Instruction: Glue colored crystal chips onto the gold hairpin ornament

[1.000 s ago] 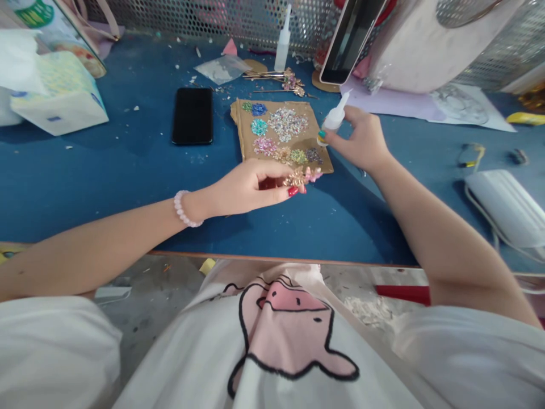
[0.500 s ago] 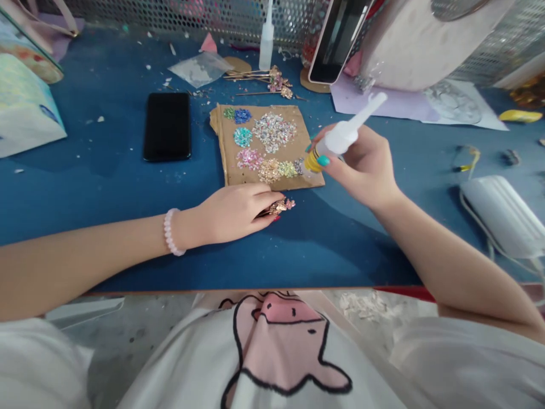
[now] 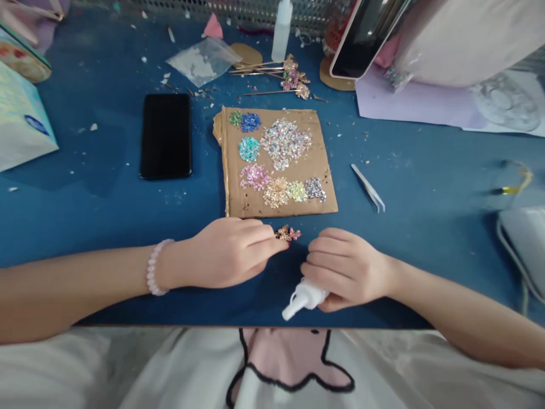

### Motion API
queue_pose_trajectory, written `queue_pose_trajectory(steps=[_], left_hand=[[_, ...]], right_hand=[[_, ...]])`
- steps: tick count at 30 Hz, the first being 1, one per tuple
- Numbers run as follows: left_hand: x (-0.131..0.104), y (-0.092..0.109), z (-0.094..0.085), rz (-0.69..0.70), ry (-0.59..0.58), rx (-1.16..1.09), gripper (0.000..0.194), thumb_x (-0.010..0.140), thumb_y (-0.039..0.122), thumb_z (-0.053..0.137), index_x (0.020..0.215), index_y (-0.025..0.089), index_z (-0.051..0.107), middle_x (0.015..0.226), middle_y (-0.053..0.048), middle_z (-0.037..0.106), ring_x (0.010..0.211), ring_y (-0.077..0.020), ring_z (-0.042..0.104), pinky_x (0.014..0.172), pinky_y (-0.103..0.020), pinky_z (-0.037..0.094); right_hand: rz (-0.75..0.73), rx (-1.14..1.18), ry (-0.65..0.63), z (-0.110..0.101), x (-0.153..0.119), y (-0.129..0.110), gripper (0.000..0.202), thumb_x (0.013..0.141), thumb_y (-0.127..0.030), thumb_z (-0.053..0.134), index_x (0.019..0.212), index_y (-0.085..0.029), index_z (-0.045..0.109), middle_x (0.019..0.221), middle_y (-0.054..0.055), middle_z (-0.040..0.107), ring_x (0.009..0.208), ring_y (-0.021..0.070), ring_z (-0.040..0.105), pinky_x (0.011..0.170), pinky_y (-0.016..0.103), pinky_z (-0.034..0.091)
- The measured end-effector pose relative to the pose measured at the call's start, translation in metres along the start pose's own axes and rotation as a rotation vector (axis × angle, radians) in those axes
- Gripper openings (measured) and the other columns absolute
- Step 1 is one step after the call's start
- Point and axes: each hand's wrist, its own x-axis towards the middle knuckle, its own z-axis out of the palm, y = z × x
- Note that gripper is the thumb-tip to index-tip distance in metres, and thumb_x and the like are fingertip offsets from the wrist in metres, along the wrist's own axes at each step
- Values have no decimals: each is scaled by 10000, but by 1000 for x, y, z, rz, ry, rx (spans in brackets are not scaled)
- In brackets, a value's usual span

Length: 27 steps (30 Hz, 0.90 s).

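My left hand [image 3: 232,253] is closed on a gold and pink flower hairpin [image 3: 286,233], whose flower end sticks out past the fingertips just below the cardboard. My right hand [image 3: 351,270] is wrapped round a white glue bottle [image 3: 307,295], its nozzle pointing down and to the left near the table's front edge. Most of the bottle's body is hidden by the fingers. Small heaps of coloured chips, such as the silver-white ones [image 3: 284,142] and pink ones [image 3: 254,176], lie on the cardboard [image 3: 323,165] beyond both hands.
A black phone [image 3: 166,136] lies left of the cardboard and white tweezers [image 3: 368,188] lie right of it. Behind are more flower hairpins [image 3: 292,76], a plastic bag [image 3: 202,61] and an upright clear bottle [image 3: 281,34]. A tissue pack [image 3: 23,116] stands at left.
My right hand has come down from the cardboard's right side toward the table's front edge, turning the bottle nozzle downward. The silver heap and tweezers now show. The view has shifted; my left hand still holds the hairpin.
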Motion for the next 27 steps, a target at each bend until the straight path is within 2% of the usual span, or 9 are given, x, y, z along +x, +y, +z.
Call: queue_pose_trajectory(steps=[5,10,12,15,20,24,27], left_hand=[[-1,-3,-5,4,-32,-18,235,1062,149,436,1106,134,666,854,-28,744,722,-182,696,598,-318,503],[-4,2,-6,31,-38,-94,339,1104,392,443,1049,152,677,777,-13,712,623,-159,612,541,-322,414],[-4,7,-7,38,-39,-111,386,1105,441,438,975,169,678,730,-4,683,580,-150,561,523,-323,379],[-5,16,-9,39,-47,-127,381,1087,428,479,842,195,656,659,8,612,548,-149,509,503,-329,342],[-5,24,-11,74,-23,-122,286,999,249,595,719,205,638,586,32,479,505,-141,433,466,-339,279],[-6,21,-12,122,-18,-95,301,984,325,661,710,200,660,576,34,459,494,-136,437,431,-342,256],[-8,19,-11,164,22,-78,293,979,341,676,720,203,684,604,22,517,495,-130,442,414,-336,252]], right_hand=[[77,46,-2,-1,-3,0,149,987,-241,517,980,-136,622,736,26,626,718,199,607,652,349,449],[140,90,-62,-4,-3,3,175,1010,-261,517,1018,-125,628,774,39,641,747,203,608,662,348,452],[133,108,-70,-5,-3,3,239,1051,-291,476,1016,-118,637,765,41,638,743,202,600,656,351,446],[107,101,-98,-4,-3,1,342,1096,-311,401,1041,-94,661,764,48,640,737,201,590,640,356,433],[53,65,-175,-2,-3,-2,335,1097,-257,411,1122,-64,684,796,51,652,757,193,600,639,353,428],[56,59,-159,-3,-2,0,334,1089,-309,480,1127,-60,698,807,69,657,782,204,616,645,351,437],[61,32,-128,-3,-1,0,353,1098,-311,464,1111,-68,719,801,72,666,792,205,625,651,352,452]])
